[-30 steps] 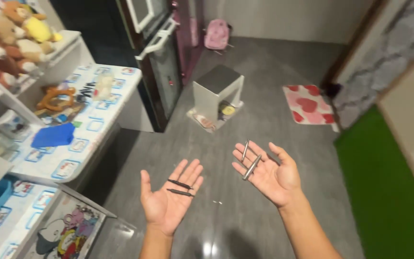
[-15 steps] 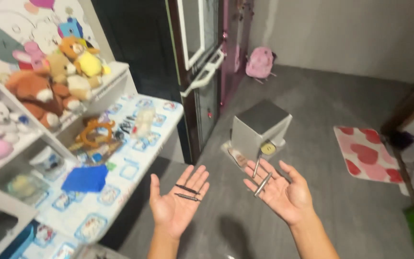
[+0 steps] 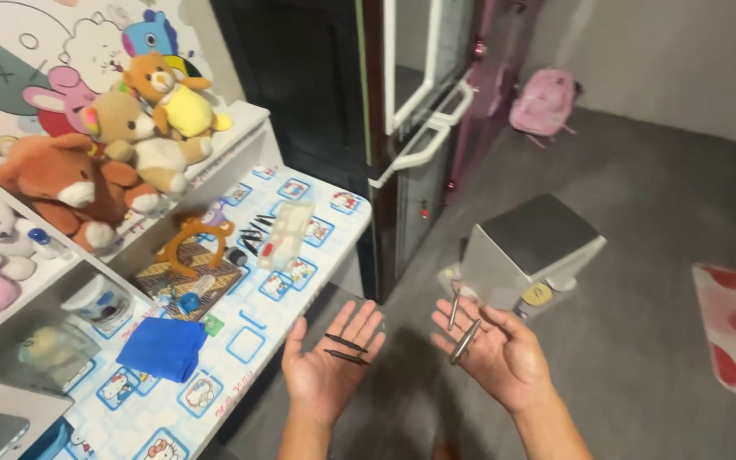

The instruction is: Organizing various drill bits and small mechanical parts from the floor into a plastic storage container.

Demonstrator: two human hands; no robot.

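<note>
Low in the frame, my left hand lies flat under two dark pins; my right hand, open too, cradles two metal rods; neither yet set down.

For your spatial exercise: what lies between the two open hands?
Head view: nothing lies between left hand and right hand, only bare grey floor below the gap.

four dark pins, two open hands
</note>
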